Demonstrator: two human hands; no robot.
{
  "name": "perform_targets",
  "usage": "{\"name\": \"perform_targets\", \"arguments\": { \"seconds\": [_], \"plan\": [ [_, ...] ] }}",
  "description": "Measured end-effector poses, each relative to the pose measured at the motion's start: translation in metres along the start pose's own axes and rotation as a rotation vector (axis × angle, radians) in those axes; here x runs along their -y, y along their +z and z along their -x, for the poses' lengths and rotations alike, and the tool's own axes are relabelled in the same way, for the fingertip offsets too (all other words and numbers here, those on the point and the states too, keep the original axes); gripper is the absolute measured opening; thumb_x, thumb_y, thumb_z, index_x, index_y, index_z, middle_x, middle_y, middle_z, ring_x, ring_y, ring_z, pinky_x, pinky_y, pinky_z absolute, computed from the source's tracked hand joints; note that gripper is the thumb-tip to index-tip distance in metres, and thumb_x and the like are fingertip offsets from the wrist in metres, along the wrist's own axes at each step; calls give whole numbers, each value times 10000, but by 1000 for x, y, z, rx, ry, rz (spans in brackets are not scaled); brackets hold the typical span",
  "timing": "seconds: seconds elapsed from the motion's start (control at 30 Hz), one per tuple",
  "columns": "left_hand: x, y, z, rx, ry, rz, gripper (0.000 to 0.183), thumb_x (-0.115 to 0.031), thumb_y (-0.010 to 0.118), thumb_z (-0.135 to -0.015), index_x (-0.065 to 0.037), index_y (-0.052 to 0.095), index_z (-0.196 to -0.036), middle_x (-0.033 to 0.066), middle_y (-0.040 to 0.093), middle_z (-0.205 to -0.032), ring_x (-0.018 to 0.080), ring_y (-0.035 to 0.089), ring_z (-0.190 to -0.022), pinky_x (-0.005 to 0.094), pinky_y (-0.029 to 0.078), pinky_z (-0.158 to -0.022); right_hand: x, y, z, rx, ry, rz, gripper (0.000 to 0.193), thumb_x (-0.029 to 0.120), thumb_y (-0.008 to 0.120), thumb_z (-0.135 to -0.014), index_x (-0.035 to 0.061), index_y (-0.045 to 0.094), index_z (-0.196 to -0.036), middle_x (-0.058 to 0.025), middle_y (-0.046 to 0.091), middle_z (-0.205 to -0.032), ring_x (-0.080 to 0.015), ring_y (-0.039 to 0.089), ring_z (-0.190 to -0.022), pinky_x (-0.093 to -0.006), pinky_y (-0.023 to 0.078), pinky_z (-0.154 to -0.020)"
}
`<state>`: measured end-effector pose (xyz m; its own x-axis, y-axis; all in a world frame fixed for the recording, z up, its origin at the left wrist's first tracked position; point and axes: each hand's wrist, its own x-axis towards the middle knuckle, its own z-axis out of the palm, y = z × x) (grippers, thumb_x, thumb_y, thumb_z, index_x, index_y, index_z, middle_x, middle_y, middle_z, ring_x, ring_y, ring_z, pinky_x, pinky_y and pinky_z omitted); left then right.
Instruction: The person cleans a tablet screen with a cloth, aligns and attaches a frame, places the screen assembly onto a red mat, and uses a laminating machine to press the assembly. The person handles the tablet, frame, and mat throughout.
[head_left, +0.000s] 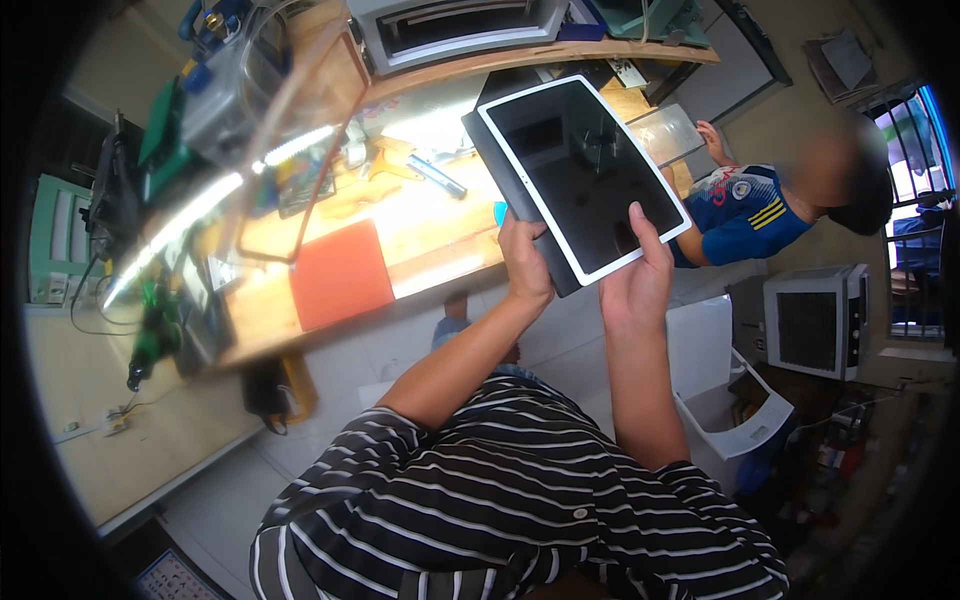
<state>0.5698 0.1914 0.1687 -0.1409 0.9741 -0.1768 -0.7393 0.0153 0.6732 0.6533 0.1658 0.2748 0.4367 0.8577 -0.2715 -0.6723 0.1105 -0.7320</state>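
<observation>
A tablet [590,175] with a white frame and a dark, reflecting screen is held up in front of me, tilted, over the front edge of the workbench. A dark flat cover or panel [565,268] lies along its left side, partly behind it; whether the two are joined I cannot tell. My left hand [527,262] is closed on the lower left edge of the dark cover. My right hand [638,285] grips the tablet's lower right corner, its thumb over the screen edge and its fingers hidden underneath.
On the lit wooden bench [430,232] lie an orange-red mat [343,275], a yellow tool [392,160] and a blue-and-white stick-like item [438,176]. A grey machine [450,30] stands on the shelf above. At right are another person [745,215], a white chair [735,425] and an air cooler [815,322].
</observation>
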Motion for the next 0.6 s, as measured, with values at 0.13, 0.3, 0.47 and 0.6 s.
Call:
{"name": "perform_targets", "arguments": {
  "seconds": [0.13, 0.3, 0.47, 0.6],
  "plan": [
    [-1, -5, -3, 10, -18, -8, 258, -85, 402, -835, 9, 581, -995, 100, 610, -974, 187, 544, -915, 304, 441, -863, 16, -9, 14, 117, -12, -9, 381, 43, 569, -950, -54, 498, -1312, -151, 548, -1307, -238, 518, -1244, -402, 377, -1098],
    [-11, -15, -4, 97, -87, 76, 297, -97, 408, -821, 16, 582, -1033, 103, 614, -983, 184, 563, -902, 300, 465, -838, 27, -30, 24, 75, 105, -43, 405, 192, 534, -1001, -26, 486, -1339, -179, 503, -1383, -284, 459, -1321, -515, 312, -1140],
    [-24, -67, 4, 100, -51, -121, 388, -124, 437, -797, 30, 587, -1120, 91, 627, -1020, 181, 568, -934, 287, 448, -875, 4, -61, 32, 64, 268, -5, 657, 508, 426, -1026, 12, 368, -1452, -230, 418, -1474, -369, 420, -1368, -598, 362, -1091],
    [-18, -138, 13, 67, -119, -158, 481, -149, 449, -788, 33, 552, -1222, 140, 643, -1079, 231, 613, -995, 333, 477, -924, -42, -102, 23, 144, 402, 27, 732, 568, 364, -1027, -4, 328, -1482, -228, 477, -1433, -355, 494, -1313, -574, 457, -1010]
  ]
}}
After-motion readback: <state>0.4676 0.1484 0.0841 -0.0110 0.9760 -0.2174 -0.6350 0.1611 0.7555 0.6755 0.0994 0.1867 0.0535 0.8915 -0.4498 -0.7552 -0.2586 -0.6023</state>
